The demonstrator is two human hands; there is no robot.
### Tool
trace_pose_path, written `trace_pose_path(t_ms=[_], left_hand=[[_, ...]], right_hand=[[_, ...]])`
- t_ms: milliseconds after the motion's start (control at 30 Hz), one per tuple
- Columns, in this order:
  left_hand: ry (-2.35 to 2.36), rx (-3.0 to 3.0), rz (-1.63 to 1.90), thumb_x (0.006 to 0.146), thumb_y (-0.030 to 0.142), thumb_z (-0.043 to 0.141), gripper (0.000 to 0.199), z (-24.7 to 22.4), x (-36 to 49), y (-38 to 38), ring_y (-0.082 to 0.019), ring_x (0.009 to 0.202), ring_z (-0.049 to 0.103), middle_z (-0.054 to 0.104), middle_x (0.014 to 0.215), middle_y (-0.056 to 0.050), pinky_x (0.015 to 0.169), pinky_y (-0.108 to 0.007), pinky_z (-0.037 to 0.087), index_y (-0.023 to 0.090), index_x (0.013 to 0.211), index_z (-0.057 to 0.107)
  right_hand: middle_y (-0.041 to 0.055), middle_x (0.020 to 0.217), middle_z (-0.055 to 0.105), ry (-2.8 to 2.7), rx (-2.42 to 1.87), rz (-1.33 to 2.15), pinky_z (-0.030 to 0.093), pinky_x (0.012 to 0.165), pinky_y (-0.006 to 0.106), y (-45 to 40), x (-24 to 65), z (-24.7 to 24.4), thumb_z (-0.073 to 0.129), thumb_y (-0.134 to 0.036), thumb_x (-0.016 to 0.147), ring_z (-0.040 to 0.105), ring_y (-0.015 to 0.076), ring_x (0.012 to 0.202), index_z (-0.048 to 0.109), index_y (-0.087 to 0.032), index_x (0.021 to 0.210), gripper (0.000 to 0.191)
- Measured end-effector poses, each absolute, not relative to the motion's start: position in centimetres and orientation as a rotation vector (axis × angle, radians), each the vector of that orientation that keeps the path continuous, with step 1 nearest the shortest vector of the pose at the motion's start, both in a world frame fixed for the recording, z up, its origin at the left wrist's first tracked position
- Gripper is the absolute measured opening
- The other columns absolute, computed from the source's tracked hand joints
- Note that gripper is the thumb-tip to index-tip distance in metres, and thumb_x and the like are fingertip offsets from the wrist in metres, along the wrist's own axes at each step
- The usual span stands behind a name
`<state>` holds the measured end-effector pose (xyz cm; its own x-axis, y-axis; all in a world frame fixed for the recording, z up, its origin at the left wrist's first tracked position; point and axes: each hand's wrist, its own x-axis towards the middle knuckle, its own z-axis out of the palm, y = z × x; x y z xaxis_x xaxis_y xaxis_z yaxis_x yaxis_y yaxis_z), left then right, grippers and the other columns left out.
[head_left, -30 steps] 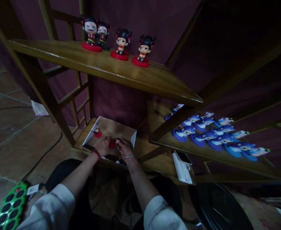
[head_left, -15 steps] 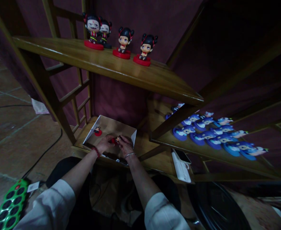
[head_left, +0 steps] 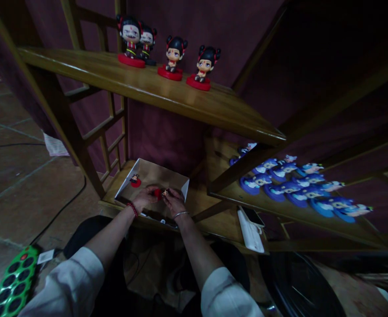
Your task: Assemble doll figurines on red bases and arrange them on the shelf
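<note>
Red base [head_left: 157, 193] is pinched in the left hand [head_left: 145, 197], while the right hand [head_left: 174, 202] grips a little black-haired figurine [head_left: 165, 193] just beside it. Both are over the shallow box [head_left: 155, 172], and another figurine [head_left: 134, 179] sits near its left end.

The upper shelf [head_left: 147, 83] is glossy wood; the open box [head_left: 160, 172], matt cardboard.

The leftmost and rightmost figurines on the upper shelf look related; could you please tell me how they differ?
The leftmost figurine stands, while the rightmost figurine sits. The leftmost figurine wears a dark and red outfit with a yellow band; the rightmost figurine shows a beige torso. Both have black hair in two buns and a round red base.
</note>
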<state>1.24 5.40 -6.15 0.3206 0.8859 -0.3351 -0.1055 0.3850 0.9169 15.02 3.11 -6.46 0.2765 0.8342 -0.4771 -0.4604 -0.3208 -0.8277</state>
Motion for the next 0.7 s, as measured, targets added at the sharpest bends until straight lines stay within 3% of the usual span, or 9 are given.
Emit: trace_pose_path(t_ms=[267, 433, 700], left_hand=[[1.011, 0.777, 0.807, 0.051, 0.006, 0.065, 0.039, -5.54, 1.37, 5.29, -0.011, 0.063, 0.055, 0.06, 0.073, 0.001, 0.063, -0.024, 0.045, 0.014, 0.088, 0.058], [0.958, 0.733, 0.843, 0.049, 0.011, 0.07, 0.042, -5.56, 1.2, 5.25, -0.013, 0.069, 0.058, 0.062, 0.078, -0.001, 0.066, -0.025, 0.046, 0.014, 0.09, 0.059], [0.913, 0.678, 0.86, 0.053, 0.004, 0.065, 0.041, -6.12, 1.14, 5.49, -0.01, 0.067, 0.056, 0.062, 0.079, -0.001, 0.064, -0.024, 0.045, 0.013, 0.093, 0.056]], right_hand=[[-0.0006, 0.074, 0.067, -0.472, -1.401, 1.351, 0.039, 0.048, 0.017, 2.99, 14.84, -6.24, 0.074, -0.024, 0.048, 0.06, 0.0103, 0.062, 0.064, -0.021, 0.084, 0.037], [-0.0003, 0.071, 0.067, -0.468, -1.373, 1.354, 0.04, 0.049, 0.018, 3.03, 14.72, -6.29, 0.075, -0.024, 0.046, 0.06, 0.0104, 0.06, 0.065, -0.02, 0.082, 0.038], [-0.0001, 0.074, 0.068, -0.482, -1.39, 1.335, 0.04, 0.05, 0.018, 3.05, 14.85, -6.56, 0.075, -0.026, 0.045, 0.06, 0.0106, 0.063, 0.065, -0.02, 0.084, 0.04]])
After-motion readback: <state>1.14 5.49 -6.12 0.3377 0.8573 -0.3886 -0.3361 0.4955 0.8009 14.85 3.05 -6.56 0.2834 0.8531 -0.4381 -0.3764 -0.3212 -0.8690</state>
